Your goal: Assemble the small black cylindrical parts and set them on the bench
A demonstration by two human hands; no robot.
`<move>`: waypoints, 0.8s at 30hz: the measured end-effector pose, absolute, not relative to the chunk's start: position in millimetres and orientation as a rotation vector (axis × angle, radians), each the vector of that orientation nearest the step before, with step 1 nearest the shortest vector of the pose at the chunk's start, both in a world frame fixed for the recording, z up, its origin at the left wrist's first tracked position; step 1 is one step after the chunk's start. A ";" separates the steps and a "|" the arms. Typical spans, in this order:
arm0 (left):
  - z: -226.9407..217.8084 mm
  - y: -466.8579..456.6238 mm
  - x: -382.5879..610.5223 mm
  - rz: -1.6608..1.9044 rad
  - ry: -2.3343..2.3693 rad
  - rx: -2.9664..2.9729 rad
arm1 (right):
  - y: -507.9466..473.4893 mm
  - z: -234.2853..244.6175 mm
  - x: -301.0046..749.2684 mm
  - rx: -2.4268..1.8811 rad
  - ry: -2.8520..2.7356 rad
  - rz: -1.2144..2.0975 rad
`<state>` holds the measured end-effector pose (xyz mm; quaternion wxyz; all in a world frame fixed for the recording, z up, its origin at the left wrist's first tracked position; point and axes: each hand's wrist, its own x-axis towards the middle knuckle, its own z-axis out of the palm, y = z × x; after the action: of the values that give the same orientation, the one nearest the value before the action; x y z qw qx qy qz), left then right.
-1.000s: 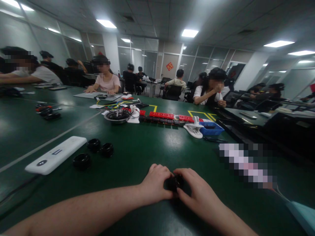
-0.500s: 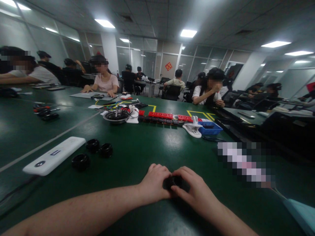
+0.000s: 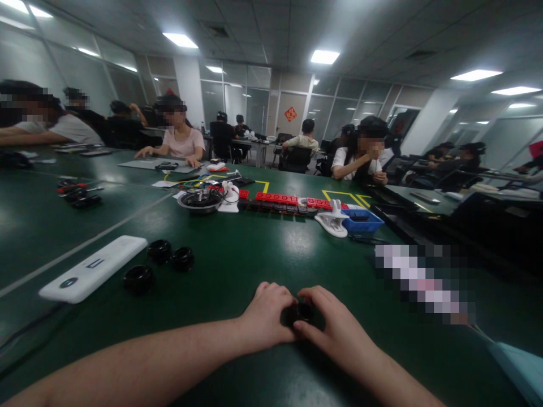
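On the green table right in front of me is a glossy black ring [image 3: 302, 312], with its opening facing up; it looks like a roll of tape. My left hand [image 3: 268, 314] is closed on its left side, and its fingertips are hidden. My right hand [image 3: 335, 319] curves around the right side, thumb at the near edge and index finger at the far edge. Three similar black rings stand to the left: one nearer [image 3: 139, 279], one behind it [image 3: 159, 251] and one to its right [image 3: 183, 258].
A white power bank-like device [image 3: 95, 268] with a cable lies at left. Further back are a metal dish [image 3: 199, 208] of dark items, red blocks [image 3: 278, 198], a white clamp [image 3: 333, 221] and a blue bin [image 3: 362, 221]. Co-workers sit around the tables.
My right index finger has lifted and spread slightly from the black ring. My left hand stays put. Across the table, a co-worker's hand has shifted a little to the left.
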<state>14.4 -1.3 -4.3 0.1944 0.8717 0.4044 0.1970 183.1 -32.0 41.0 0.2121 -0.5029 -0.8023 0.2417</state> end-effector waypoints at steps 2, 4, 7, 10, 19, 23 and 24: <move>-3.2 -2.1 13.9 0.547 1.136 2.436 | -31.7 40.3 183.5 -1.362 -2.250 0.690; -2.9 -2.4 13.9 0.549 1.136 2.425 | -32.4 40.2 184.1 -1.314 -2.270 0.687; -3.8 -2.0 14.5 0.560 1.131 2.413 | -34.2 40.8 184.3 -1.289 -2.289 0.655; -5.3 -1.3 14.8 0.567 1.127 2.417 | -34.6 40.8 183.2 -1.331 -2.294 0.660; -4.0 -2.0 14.2 0.535 1.149 2.441 | -34.0 37.1 183.9 -1.338 -2.237 0.666; -3.7 -1.3 15.1 0.545 1.135 2.431 | -36.4 39.1 185.5 -1.275 -2.287 0.658; -4.0 -0.9 15.1 0.546 1.135 2.431 | -36.6 39.5 185.4 -1.262 -2.302 0.664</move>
<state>15.1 -0.9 -4.0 0.2007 0.8698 0.4062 0.1953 185.4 -36.6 39.5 0.2153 -0.4552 -0.8301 0.2394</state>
